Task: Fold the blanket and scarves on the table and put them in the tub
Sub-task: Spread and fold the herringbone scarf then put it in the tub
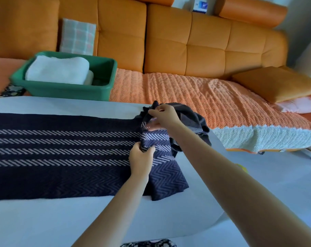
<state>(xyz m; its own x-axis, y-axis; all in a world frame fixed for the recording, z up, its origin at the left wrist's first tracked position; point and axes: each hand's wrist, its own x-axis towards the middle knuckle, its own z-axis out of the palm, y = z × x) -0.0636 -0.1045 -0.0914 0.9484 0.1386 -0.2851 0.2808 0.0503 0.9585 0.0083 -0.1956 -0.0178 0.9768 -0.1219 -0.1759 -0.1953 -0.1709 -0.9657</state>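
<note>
A dark navy scarf (62,157) with pale herringbone stripes is lying stretched across the white table (62,221), running from the left edge toward the far right corner, where its end is doubling over into a fold. The left grip (140,160) is curling fingers and thumb round the edge of that fold, clutching the striped cloth just above the table. The right grip (166,115) is pinching the scarf's gathered far end between thumb and fingertips near the table's far edge, beside a bunched heap of grey-black cloth (195,120) that is spilling over the right edge; whether this heap is part of the same scarf cannot be told. Beyond the table's far left edge, a green tub (62,91) is sitting on the orange sofa (186,47), holding a folded white blanket (58,70).
</note>
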